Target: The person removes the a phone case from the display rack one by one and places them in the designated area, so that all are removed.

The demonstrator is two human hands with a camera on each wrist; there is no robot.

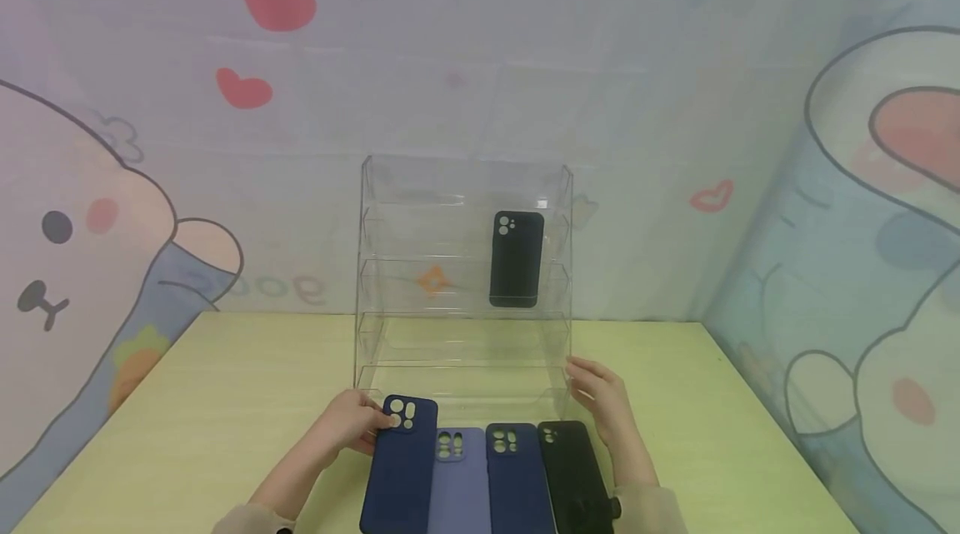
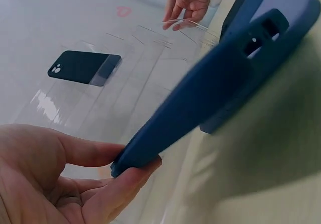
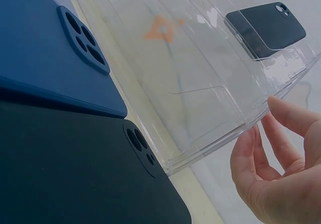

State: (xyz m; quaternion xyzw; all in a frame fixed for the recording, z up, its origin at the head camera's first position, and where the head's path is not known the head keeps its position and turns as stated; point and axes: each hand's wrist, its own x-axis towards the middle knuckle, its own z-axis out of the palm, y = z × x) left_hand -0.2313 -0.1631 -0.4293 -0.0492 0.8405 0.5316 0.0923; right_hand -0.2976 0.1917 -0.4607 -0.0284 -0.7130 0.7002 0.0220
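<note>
My left hand [image 1: 352, 421] pinches a dark blue phone case [image 1: 401, 467] along its edge, thumb on one face and fingers on the other. In the left wrist view the case [image 2: 185, 103] stands tilted, its camera cutouts at the far end. My right hand [image 1: 603, 396] is at the right side of a clear tiered rack [image 1: 465, 371], with relaxed fingers and its fingertips right at the panel's edge [image 3: 235, 131]. One black phone case [image 1: 516, 259] leans in an upper tier of the rack, toward the right.
In front of the rack lie a lavender phone case [image 1: 460, 484], another dark blue case [image 1: 517, 480] and a black case [image 1: 573, 467], side by side on the pale yellow table [image 1: 247, 384]. Behind the table hangs a cartoon-printed cloth [image 1: 465, 42].
</note>
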